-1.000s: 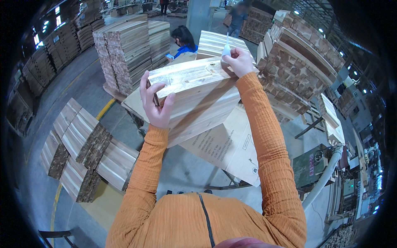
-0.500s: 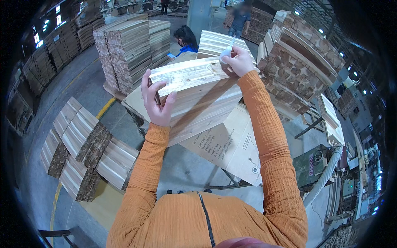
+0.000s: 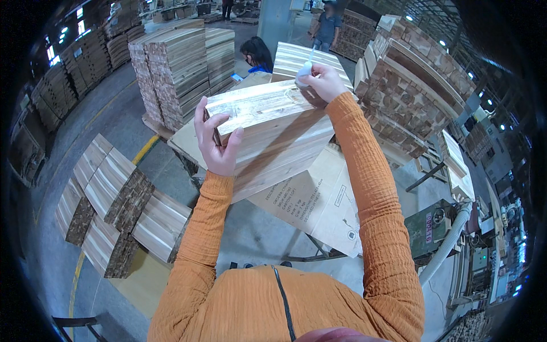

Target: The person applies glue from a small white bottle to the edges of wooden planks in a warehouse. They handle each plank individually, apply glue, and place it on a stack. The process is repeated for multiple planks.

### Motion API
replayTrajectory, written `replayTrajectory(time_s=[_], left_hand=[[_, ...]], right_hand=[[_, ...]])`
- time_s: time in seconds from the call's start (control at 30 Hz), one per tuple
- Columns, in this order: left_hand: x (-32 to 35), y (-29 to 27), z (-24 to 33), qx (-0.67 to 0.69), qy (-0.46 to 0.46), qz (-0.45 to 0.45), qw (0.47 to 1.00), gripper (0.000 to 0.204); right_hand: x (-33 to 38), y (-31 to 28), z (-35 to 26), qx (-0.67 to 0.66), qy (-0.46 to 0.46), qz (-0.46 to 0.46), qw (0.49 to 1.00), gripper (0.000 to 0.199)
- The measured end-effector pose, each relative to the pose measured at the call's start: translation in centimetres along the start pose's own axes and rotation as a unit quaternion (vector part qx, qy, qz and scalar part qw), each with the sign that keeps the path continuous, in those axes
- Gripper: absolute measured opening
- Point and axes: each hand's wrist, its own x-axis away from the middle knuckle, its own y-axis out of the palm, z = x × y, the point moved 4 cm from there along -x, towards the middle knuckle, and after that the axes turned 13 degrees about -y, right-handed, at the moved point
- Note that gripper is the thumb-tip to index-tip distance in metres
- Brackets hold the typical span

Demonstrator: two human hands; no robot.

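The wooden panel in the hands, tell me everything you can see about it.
The wooden panel is a pale, streaky-grained board of glued strips, tilted with its near edge low. The left hand grips its left end; the right hand presses a white squeeze bottle near its far right corner. It rests over a printed cardboard sheet on the table.

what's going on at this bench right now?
A person in orange sleeves is working on a glued-up wooden panel tilted up on edge over a sheet of cardboard. The left hand grips the panel's near end. The right hand holds a small white bottle, tip down at the panel's upper edge. Stacks of similar boards stand around, more panels lie on the floor to the left, and another person sits behind the bench.
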Motion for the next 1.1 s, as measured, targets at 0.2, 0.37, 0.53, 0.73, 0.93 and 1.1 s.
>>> replayTrajectory(time_s=[0.2,0.37,0.53,0.73,0.93,1.1], left_hand=[[0.0,-0.2,-0.1,-0.003,0.01,0.0,1.0,0.03],[0.0,0.0,-0.1,0.012,0.002,-0.005,1.0,0.031],[0.0,-0.1,-0.1,0.011,-0.003,-0.007,1.0,0.031],[0.0,0.0,0.1,0.016,0.003,-0.009,1.0,0.031],[0.0,-0.2,-0.1,0.008,-0.002,-0.002,1.0,0.031],[0.0,-0.3,-0.2,0.005,-0.001,-0.005,1.0,0.031]], right_hand=[[-0.3,0.4,-0.9,-0.051,-0.001,-0.069,0.996,0.025],[-1.0,0.5,-0.3,-0.073,0.009,-0.099,0.992,0.024],[-1.4,0.6,-0.7,-0.085,-0.051,-0.153,0.983,0.021],[-0.6,-1.7,0.3,-0.054,0.013,-0.121,0.991,0.023],[1.0,-0.8,-1.3,0.023,0.059,-0.054,0.997,0.022],[1.3,0.4,-2.6,0.043,0.02,-0.026,0.999,0.026]])
